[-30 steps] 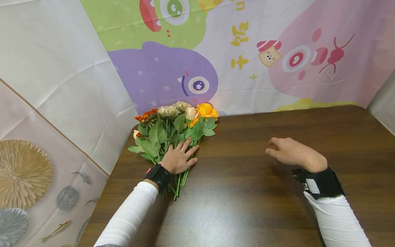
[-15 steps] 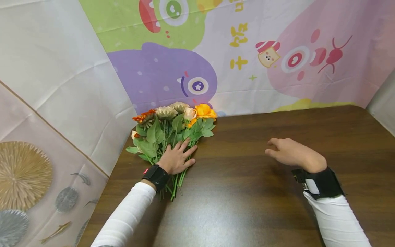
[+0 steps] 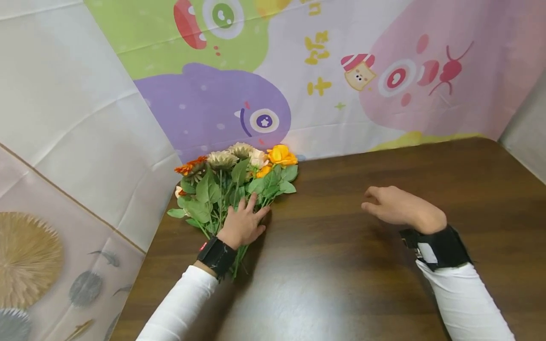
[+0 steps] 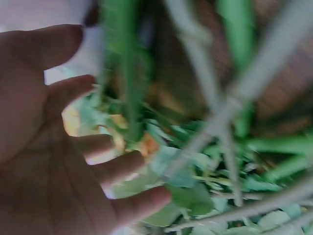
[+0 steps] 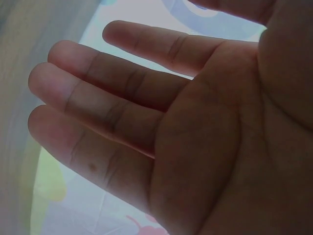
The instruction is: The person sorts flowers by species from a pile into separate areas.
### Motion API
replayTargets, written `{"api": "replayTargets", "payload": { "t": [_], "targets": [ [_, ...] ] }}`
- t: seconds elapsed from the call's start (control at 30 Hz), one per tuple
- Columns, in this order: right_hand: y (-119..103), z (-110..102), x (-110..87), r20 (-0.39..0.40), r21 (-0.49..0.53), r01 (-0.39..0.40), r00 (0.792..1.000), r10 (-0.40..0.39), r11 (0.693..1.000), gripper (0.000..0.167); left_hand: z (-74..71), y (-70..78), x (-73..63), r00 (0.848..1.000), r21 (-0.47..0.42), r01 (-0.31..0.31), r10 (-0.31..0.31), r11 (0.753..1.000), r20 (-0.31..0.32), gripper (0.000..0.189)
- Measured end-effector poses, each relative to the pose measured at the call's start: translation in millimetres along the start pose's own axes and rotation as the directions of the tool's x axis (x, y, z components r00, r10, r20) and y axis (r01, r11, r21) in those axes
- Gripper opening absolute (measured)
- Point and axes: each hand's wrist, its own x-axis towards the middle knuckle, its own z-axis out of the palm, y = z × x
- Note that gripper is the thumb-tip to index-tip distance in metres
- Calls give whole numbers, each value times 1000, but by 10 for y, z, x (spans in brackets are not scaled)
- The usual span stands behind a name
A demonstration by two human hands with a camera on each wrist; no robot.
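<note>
A bunch of flowers (image 3: 219,189) lies at the left back of the table, with cream, peach and orange blooms and green leaves. Over its stems (image 3: 238,265) is my left hand (image 3: 242,225), fingers spread toward the blooms and slightly bent. The left wrist view shows stems (image 4: 234,63) crossing close to that palm, with the fingers (image 4: 122,169) not wrapped round them. My right hand (image 3: 398,207) hovers above the table to the right, away from the flowers. Its fingers (image 5: 98,107) reach out loosely with nothing in them, as the right wrist view shows.
The brown wooden table (image 3: 324,265) reaches back to a cloth (image 3: 324,123) printed with cartoon monsters. A pale patterned cloth (image 3: 106,199) borders the table on the left, close beside the flowers.
The head view has shifted a little. My left hand has tilted, its fingers less flat and slightly drawn in, and the stem ends look closer together. My right hand keeps its pose.
</note>
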Motion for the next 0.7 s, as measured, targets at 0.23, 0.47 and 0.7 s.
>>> {"api": "replayTargets", "payload": {
  "t": [0.23,0.47,0.7],
  "targets": [
    [29,-20,10,38,17,-26,999,26,999,48,-173,81,-158,995,-145,99,-100,985,2,50],
    [33,-6,20,54,19,-41,998,40,999,50,-175,125,-135,969,-200,244,-247,949,9,34],
    [50,6,10,62,22,-50,997,49,999,50,-92,229,-20,947,-206,300,-317,931,-56,20]
  ]
}}
